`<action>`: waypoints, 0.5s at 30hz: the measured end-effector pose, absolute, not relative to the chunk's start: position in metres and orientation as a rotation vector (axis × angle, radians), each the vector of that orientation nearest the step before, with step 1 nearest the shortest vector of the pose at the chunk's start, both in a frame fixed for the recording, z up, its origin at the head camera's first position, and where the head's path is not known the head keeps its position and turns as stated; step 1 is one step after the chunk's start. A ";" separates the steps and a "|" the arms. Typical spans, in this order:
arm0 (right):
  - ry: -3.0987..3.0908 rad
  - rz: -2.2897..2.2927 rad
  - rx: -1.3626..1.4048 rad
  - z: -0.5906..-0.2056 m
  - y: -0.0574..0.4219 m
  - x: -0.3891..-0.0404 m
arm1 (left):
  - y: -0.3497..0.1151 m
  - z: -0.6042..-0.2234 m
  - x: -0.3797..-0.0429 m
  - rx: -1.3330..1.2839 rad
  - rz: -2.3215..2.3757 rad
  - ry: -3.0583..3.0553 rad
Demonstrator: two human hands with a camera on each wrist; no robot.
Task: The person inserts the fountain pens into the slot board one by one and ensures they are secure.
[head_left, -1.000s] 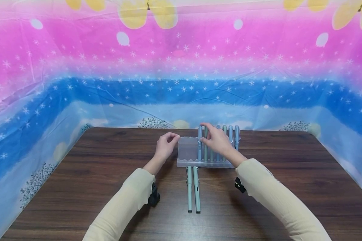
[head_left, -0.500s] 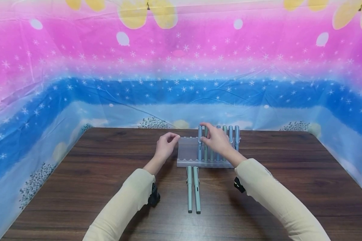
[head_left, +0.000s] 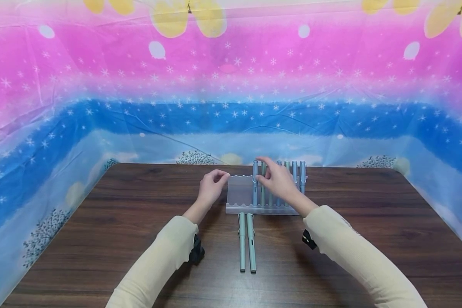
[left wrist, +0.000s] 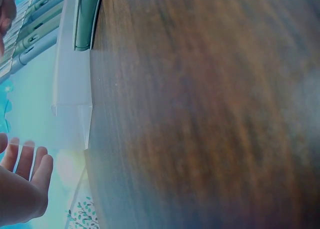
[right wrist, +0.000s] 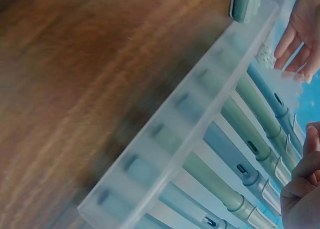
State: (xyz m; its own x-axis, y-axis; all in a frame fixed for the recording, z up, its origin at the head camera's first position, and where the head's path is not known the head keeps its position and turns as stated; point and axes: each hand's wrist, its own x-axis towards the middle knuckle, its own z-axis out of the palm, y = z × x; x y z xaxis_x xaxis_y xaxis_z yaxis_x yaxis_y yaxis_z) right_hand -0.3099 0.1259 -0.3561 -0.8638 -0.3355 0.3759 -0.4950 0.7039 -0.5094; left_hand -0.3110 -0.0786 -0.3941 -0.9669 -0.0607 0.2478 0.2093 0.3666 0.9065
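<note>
A clear plastic pen rack (head_left: pixel 240 191) stands on the table, with several blue and green capped pens upright in its right part. At the rack's upper left corner, my left hand (head_left: pixel 211 186) pinches the edge between thumb and fingers. My right hand (head_left: pixel 279 179) is at the leftmost blue pen (head_left: pixel 255 192), index finger by its top and thumb against its cap; it covers parts of the pens behind. The right wrist view shows pen ends along the rack's base (right wrist: pixel 180 109) and curled right-hand fingers (right wrist: pixel 302 184) by the caps.
Two pale green pens, a left one (head_left: pixel 242 244) and a right one (head_left: pixel 251 244), lie side by side in front of the rack, clips toward it. The wooden table (head_left: pixel 138 192) ends at a patterned cloth (head_left: pixel 231 115) behind.
Both hands and the pens stay nearly in place. My right sleeve and forearm have shifted slightly to the right.
</note>
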 end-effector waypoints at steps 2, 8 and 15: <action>-2.614 0.915 0.689 -0.358 0.127 -0.306 | -0.079 -0.394 -0.311 -0.130 -1.637 -2.391; -2.570 0.950 0.761 -0.367 0.129 -0.290 | -0.079 -0.394 -0.311 -0.135 -1.645 -2.392; -2.736 1.007 0.881 -0.382 0.129 -0.273 | -0.079 -0.394 -0.312 -0.129 -1.639 -2.393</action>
State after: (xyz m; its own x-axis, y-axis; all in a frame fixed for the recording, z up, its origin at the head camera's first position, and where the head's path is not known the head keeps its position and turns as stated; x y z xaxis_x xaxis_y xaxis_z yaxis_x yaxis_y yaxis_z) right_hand -0.2732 0.1291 -0.3817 -0.8285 -0.4867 0.2769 -0.5502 0.6151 -0.5647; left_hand -0.3120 -0.0790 -0.3945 -0.9677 -0.0612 0.2444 0.2057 0.3679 0.9068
